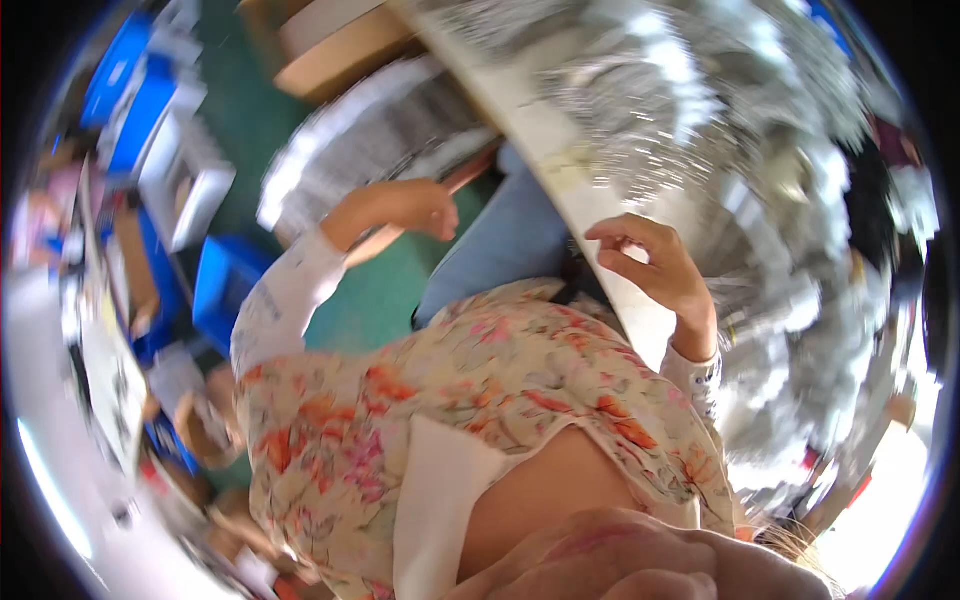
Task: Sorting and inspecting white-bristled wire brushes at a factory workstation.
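Note:
My left hand (400,208) hangs at the near side of a brown-edged box (474,168) filled with grey-white, shiny contents (375,130). Its fingers curl inward and blur; whatever they may hold is hidden. Over the pale table's edge, my right hand (655,265) has its thumb and forefinger bent toward each other with a gap between them. Nothing shows in that gap. Beside the right hand, a large heap of shiny, clear-looking plastic pieces (770,220) covers much of the table (560,150); motion smears their shapes.
Cardboard boxes (345,60) stand at the far side, left of the table. Blue bins (225,290) and white-and-blue boxes (150,120) are at the left on the green floor (385,290). My blue-clad leg (505,235) lies between the filled box and the table.

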`<move>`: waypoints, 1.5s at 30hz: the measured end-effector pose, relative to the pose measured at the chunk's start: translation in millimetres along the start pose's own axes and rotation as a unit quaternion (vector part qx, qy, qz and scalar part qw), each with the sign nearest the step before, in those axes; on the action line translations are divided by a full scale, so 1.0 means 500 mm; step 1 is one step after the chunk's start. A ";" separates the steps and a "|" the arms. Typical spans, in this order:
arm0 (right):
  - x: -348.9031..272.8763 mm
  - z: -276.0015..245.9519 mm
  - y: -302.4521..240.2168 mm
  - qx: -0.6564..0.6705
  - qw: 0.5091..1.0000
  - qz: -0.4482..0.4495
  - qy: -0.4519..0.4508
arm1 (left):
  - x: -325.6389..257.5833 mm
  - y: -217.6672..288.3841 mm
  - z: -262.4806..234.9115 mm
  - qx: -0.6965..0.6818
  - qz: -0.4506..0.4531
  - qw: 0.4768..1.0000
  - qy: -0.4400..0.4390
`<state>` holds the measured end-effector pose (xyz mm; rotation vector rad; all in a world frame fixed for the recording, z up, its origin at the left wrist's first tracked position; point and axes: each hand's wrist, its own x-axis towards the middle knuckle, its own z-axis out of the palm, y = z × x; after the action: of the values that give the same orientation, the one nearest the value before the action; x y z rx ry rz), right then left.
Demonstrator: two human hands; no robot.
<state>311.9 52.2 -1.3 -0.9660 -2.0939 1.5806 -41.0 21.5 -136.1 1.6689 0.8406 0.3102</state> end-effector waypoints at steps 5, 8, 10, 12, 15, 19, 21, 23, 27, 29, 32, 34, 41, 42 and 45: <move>-0.129 -0.153 -0.010 0.000 0.991 0.010 0.136 | 0.181 0.371 -0.162 0.058 -0.053 0.991 -0.106; -0.249 -0.247 -0.008 -0.083 0.964 0.034 0.252 | 0.349 0.464 -0.231 0.055 0.041 0.996 -0.059; -0.329 -0.296 -0.004 -0.099 0.937 0.082 0.324 | 0.493 0.474 -0.285 0.089 0.058 0.994 0.002; -0.391 -0.346 0.007 -0.080 0.919 0.126 0.365 | 0.622 0.454 -0.330 0.117 0.071 0.990 0.024; -0.433 -0.419 0.027 -0.115 0.890 0.197 0.395 | 0.758 0.406 -0.379 0.090 -0.014 0.987 0.129; -0.464 -0.495 0.070 -0.140 0.883 0.183 0.410 | 0.824 0.424 -0.329 0.199 -0.019 0.977 0.078; -0.462 -0.536 0.089 -0.172 0.872 0.222 0.401 | 0.823 0.436 -0.288 0.356 0.147 0.919 -0.083; -0.451 -0.576 0.124 -0.176 0.881 0.218 0.382 | 0.792 0.448 -0.232 0.384 0.132 0.909 -0.099; -0.372 -0.667 0.194 -0.170 0.873 0.243 0.386 | 0.768 0.422 -0.214 0.545 0.302 0.780 -0.064; -0.371 -0.731 0.278 -0.106 0.882 0.258 0.379 | 0.772 0.435 -0.195 0.600 0.298 0.739 -0.073; -0.269 -0.711 0.226 -0.073 0.879 0.214 0.419 | 0.740 0.415 -0.215 0.617 0.296 0.725 -0.073; -0.240 -0.721 0.250 -0.075 0.887 0.178 0.420 | 0.744 0.423 -0.207 0.614 0.331 0.712 -0.086; -0.149 -0.726 0.267 -0.215 0.838 0.244 0.439 | 0.736 0.460 -0.204 0.628 0.340 0.698 -0.056; -0.154 -0.731 0.269 -0.240 0.828 0.255 0.438 | 0.738 0.466 -0.205 0.629 0.337 0.698 -0.056; -0.189 -0.753 0.276 -0.183 0.840 0.276 0.429 | 0.763 0.478 -0.199 0.554 0.366 0.745 0.062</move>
<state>660.2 272.3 1.5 -2.0754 -1.5116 0.6411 253.4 337.2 26.4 3.1442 0.3719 0.5048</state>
